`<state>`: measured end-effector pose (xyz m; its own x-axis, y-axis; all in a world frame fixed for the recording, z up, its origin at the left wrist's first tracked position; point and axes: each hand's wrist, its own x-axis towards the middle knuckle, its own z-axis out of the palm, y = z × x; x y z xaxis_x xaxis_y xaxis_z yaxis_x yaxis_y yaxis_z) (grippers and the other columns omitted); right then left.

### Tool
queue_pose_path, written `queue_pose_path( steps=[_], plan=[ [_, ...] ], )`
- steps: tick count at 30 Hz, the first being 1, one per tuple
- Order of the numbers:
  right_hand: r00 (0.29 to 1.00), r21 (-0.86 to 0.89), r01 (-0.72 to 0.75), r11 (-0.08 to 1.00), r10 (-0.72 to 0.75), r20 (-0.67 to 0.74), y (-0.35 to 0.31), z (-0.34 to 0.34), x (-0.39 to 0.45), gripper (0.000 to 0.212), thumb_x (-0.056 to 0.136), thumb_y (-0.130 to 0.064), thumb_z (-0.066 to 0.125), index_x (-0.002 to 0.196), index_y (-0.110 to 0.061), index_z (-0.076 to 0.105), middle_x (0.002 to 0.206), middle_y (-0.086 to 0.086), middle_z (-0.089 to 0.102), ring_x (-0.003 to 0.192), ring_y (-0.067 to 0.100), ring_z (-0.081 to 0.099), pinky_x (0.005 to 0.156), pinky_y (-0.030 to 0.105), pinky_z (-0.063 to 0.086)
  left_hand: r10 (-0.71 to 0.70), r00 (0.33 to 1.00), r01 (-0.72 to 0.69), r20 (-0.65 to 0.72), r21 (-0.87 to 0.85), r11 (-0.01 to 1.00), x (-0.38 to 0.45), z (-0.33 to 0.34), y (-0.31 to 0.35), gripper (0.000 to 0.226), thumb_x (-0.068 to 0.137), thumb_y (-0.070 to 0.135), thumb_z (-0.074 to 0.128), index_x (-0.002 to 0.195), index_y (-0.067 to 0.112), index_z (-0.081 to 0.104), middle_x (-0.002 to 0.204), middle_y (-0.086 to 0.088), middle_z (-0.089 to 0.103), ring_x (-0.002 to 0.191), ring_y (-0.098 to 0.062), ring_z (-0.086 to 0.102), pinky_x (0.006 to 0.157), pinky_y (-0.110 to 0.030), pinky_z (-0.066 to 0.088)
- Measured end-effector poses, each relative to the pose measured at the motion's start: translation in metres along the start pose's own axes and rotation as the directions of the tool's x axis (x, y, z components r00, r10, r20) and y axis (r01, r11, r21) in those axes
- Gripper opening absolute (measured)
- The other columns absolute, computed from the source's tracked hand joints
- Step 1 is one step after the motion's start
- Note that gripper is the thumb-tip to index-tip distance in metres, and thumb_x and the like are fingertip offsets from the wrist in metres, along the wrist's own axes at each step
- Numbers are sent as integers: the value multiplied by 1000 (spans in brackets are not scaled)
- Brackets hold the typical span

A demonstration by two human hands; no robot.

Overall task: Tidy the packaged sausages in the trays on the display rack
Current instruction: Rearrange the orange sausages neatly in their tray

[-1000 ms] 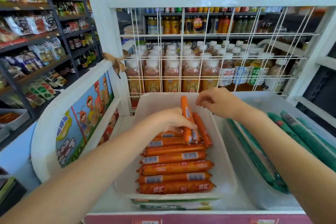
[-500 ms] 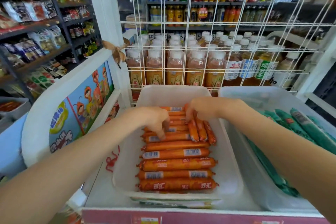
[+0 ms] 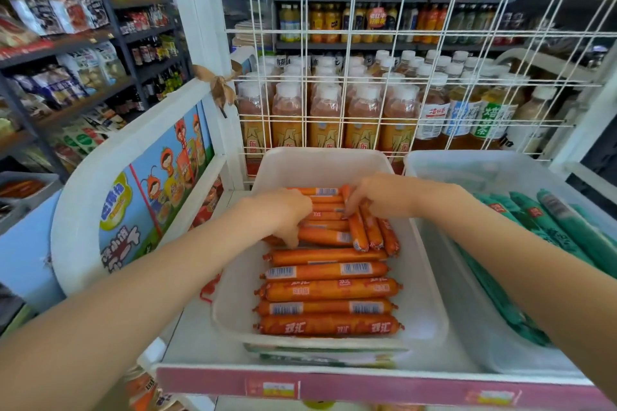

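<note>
I see both hands in the white tray (image 3: 233,317) among orange sausages (image 3: 329,289): left hand (image 3: 287,212) pressing with curled fingers, right hand (image 3: 374,193) seemingly pinching one; fingertips hidden. Wrappers read 双汇.

Orange sausages (image 3: 329,289), white tray (image 3: 424,277); green sausages (image 3: 567,230).

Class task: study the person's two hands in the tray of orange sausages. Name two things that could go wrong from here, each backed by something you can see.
1. The three lengthwise sausages under the right hand lie across the crosswise row; pushing them could knock that row crooked.
2. The left hand presses the far stack, which might slide toward the white tray wall.
</note>
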<state>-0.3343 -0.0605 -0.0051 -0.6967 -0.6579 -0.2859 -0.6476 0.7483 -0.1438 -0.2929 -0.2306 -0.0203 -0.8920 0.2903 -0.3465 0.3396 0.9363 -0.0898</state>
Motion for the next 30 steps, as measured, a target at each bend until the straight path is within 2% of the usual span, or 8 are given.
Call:
queue_pose_path(
  steps=[2, 6, 9, 11, 13, 15, 20, 30],
  plan=[
    [1000, 34, -3, 999, 4, -7, 1, -1, -6, 50, 86, 9, 37, 120, -19, 61, 135, -1, 48, 124, 19, 42, 108, 36, 32, 3, 998, -12, -67, -133, 991, -7, -17, -14, 26, 82, 23, 66, 106, 14, 60, 95, 4, 58, 87, -11, 57, 72, -22, 47],
    [1000, 69, -2, 998, 2, 8, 1, -2, -10, 50, 85, 9, 36, 118, -19, 63, 133, -2, 50, 122, 17, 44, 107, 32, 33, -9, 932, -177, -364, -475, 862, -33, -66, -28, 13, 78, 24, 70, 88, 17, 64, 79, 8, 58, 71, -3, 53, 58, -12, 40],
    [977, 175, -23, 984, 60, -206, 0, -12, -14, 36, 89, 4, 42, 109, -14, 66, 119, 2, 61, 103, 13, 55, 91, 20, 40, -100, 879, -252, -466, -632, 733, -40, -69, -23, 20, 78, 24, 71, 96, 19, 65, 88, 12, 62, 80, 0, 57, 66, -11, 47],
    [896, 457, 99, 884, 121, -428, -4, -24, -19, 24, 91, 1, 48, 100, -10, 67, 106, 9, 67, 83, 9, 61, 78, 16, 49, -137, 857, -251, -497, -634, 732, -36, -60, -21, 20, 79, 24, 70, 98, 18, 68, 92, 8, 65, 84, -4, 60, 75, -20, 51],
    [837, 731, 321, 602, 181, -517, -12, -35, -27, 14, 89, -3, 55, 95, -5, 67, 95, 13, 68, 74, 10, 65, 70, 18, 55, -136, 848, -253, -511, -618, 744, -35, -53, -19, 4, 80, 23, 69, 83, 24, 68, 84, 9, 67, 78, -2, 61, 74, -24, 52],
    [826, 810, 421, 408, 198, -528, -21, -43, -34, 9, 86, -6, 60, 91, -6, 67, 86, 10, 69, 72, 10, 66, 69, 18, 55, -111, 848, -251, -518, -578, 777, -34, -51, -16, 4, 80, 24, 69, 78, 27, 66, 75, 15, 63, 71, 4, 58, 70, -19, 48],
    [860, 830, 384, 404, 171, -481, -29, -51, -37, 10, 80, -4, 65, 89, -1, 69, 77, 8, 67, 65, 7, 65, 65, 14, 53, -81, 840, -260, -537, -529, 808, -39, -53, -7, 21, 81, 23, 68, 100, 13, 70, 85, 7, 67, 79, -7, 64, 75, -21, 49],
    [912, 903, 352, 248, 127, -390, -26, -54, -38, 11, 80, 3, 60, 77, -3, 69, 69, 2, 70, 65, 6, 66, 66, 14, 54, -34, 803, -290, -595, -440, 850, -50, -57, -2, 18, 83, 23, 65, 96, 13, 71, 89, 0, 69, 82, -11, 63, 80, -30, 51]
  ],
)
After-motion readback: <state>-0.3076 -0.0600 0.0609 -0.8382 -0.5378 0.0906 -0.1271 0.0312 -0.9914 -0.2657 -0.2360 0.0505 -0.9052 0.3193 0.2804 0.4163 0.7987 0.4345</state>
